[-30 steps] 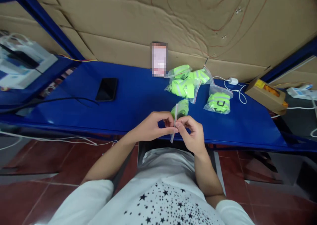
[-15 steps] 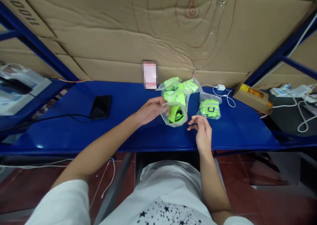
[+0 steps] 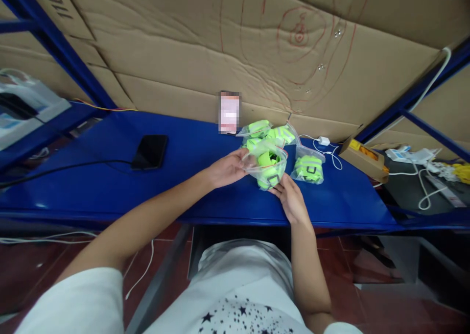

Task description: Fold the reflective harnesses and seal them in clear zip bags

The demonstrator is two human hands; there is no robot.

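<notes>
A clear zip bag [image 3: 270,173] holds a coiled neon-yellow strap with a dark buckle, and its mouth gapes open. My left hand [image 3: 228,169] pinches the bag's left edge near the mouth. At the lower right, my right hand [image 3: 293,198] grips the bag, its fingers partly hidden beneath the bottom. Just to the right lies another bagged neon strap [image 3: 309,168] with a black buckle showing. Behind the held bag, several more bagged neon straps [image 3: 282,135] are bunched together, partly covered by it.
The blue table [image 3: 191,148] backs onto a cardboard wall. A phone with a lit, blurred screen [image 3: 229,113] leans there. A dark phone [image 3: 150,152] with a cable lies left. A white charger [image 3: 323,141] and an open cardboard box [image 3: 362,160] are at right.
My right hand has moved in from beside the bag to grip its lower right. The bag has tipped, showing its buckle. The camera view has tilted and shifted slightly.
</notes>
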